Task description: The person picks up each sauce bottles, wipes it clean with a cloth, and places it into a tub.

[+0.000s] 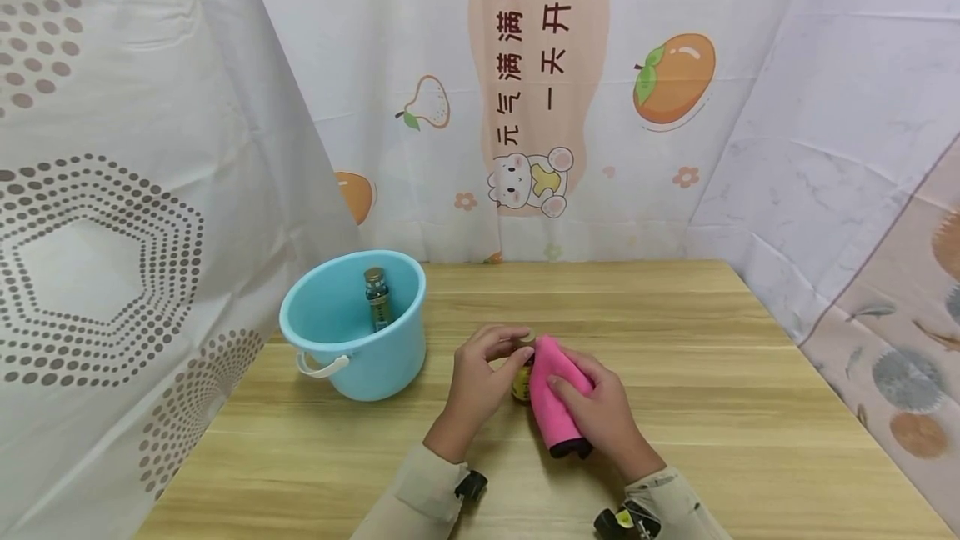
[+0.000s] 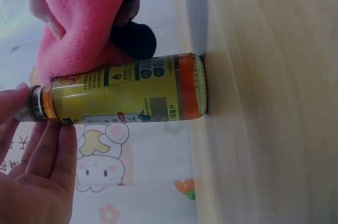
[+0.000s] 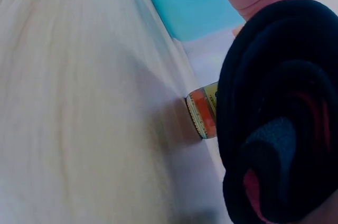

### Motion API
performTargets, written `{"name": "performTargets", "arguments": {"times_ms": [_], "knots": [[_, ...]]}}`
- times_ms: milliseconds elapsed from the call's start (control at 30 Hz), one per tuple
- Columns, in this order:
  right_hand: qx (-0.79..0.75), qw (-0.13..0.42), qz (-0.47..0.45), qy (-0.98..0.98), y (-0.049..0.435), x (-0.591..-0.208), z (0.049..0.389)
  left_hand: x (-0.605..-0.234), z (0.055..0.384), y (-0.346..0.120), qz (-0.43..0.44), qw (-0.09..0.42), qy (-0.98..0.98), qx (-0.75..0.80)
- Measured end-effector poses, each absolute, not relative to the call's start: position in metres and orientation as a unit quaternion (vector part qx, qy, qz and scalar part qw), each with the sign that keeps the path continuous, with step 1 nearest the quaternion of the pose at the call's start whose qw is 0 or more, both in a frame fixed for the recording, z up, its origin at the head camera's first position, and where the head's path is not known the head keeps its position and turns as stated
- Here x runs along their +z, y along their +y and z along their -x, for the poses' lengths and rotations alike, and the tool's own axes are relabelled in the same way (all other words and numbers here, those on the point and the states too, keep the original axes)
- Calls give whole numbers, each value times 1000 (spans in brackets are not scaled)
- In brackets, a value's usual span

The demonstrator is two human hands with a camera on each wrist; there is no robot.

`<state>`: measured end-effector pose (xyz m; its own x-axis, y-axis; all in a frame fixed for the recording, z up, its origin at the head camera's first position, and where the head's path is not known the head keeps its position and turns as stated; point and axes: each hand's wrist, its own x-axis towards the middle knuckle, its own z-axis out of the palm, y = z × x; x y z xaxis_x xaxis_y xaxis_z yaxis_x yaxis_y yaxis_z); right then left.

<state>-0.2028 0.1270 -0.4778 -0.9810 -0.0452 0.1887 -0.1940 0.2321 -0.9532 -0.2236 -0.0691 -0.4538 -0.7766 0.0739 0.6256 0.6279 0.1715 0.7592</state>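
A small glass bottle (image 2: 119, 94) with a yellow label and dark cap stands upright on the wooden table. My left hand (image 1: 480, 373) pinches it around the cap and neck, as the left wrist view shows. In my right hand (image 1: 603, 411) is a bunched pink cloth (image 1: 555, 402) with a black edge, which lies against the bottle's side. From the head the cloth and fingers hide most of the bottle. The cloth's dark rolled end fills much of the right wrist view, with only the bottle's base (image 3: 203, 112) showing beside it.
A light blue bucket (image 1: 386, 369) with a white handle stands on the table to the left. Inside it leans another small bottle (image 1: 378, 300) with a gold-coloured cap. Printed curtains (image 1: 420, 32) hang behind the table (image 1: 720, 390) and along both sides.
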Motion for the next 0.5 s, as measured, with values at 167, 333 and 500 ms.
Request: {"name": "performTargets", "arguments": {"times_ms": [167, 333, 500], "knots": [[603, 47, -71, -793, 126, -478, 203, -454, 223, -71, 238, 229, -737, -590], [592, 40, -67, -802, 126, -480, 204, -453, 223, -72, 238, 217, -743, -586], [567, 39, -66, -820, 127, -483, 206, -454, 223, -73, 235, 206, -743, -591]]}}
